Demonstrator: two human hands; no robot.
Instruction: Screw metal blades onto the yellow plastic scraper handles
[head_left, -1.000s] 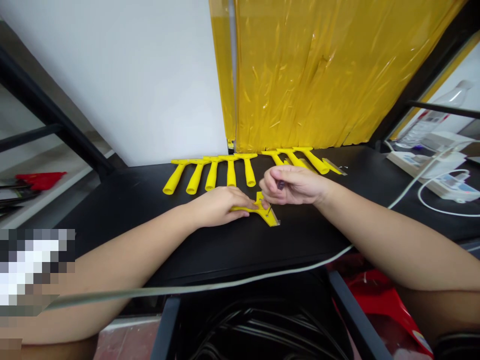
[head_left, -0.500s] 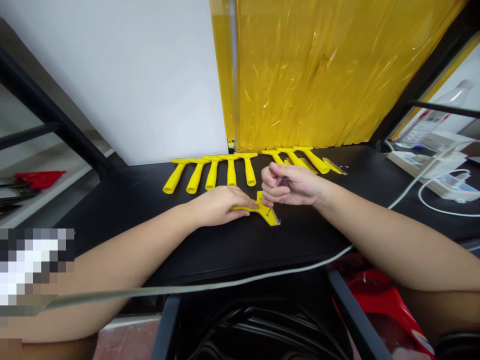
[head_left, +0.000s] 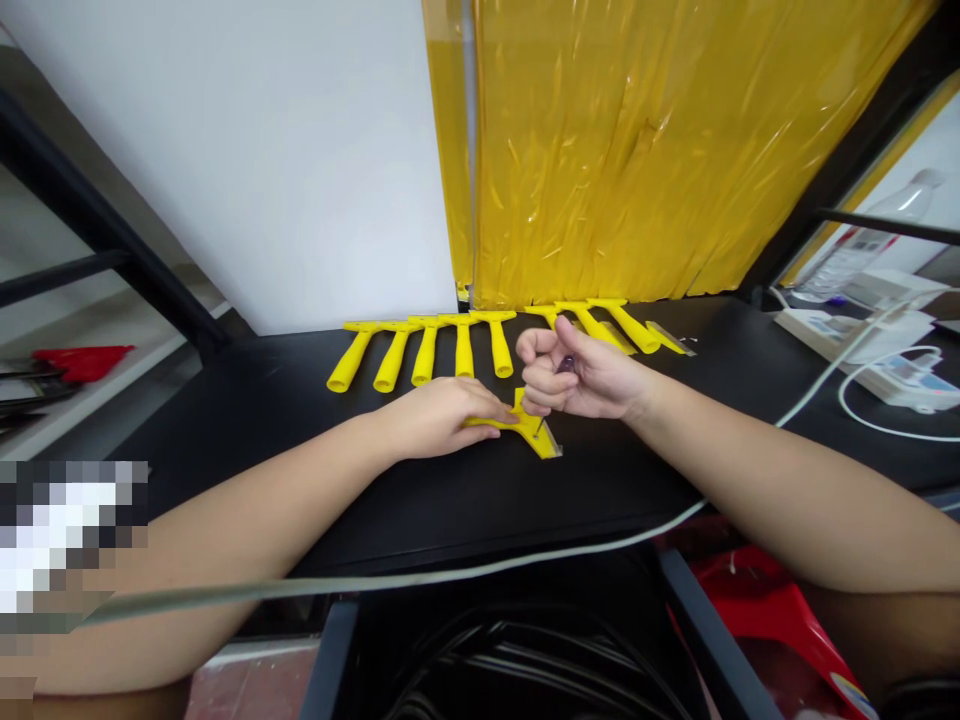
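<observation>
My left hand lies over the handle of a yellow scraper, pressing it to the black tabletop with the fingers closed round it. The scraper's wide head points right, with a clear strip along its edge and a small screw in its face. In my right hand is a small screwdriver with a dark purple handle, mostly hidden by the curled fingers. Its thin shaft slants down to the screw in the scraper's head. The thumb and index finger are partly lifted off the handle.
Several yellow scraper handles stand in a row along the back, with more yellow scrapers at the right. A white cable crosses in front of the table. Power strips and a plastic bottle are at far right.
The fingers of my right hand have shifted on the screwdriver, the thumb and index finger loosening upward. My left hand and the scraper stay in place.
</observation>
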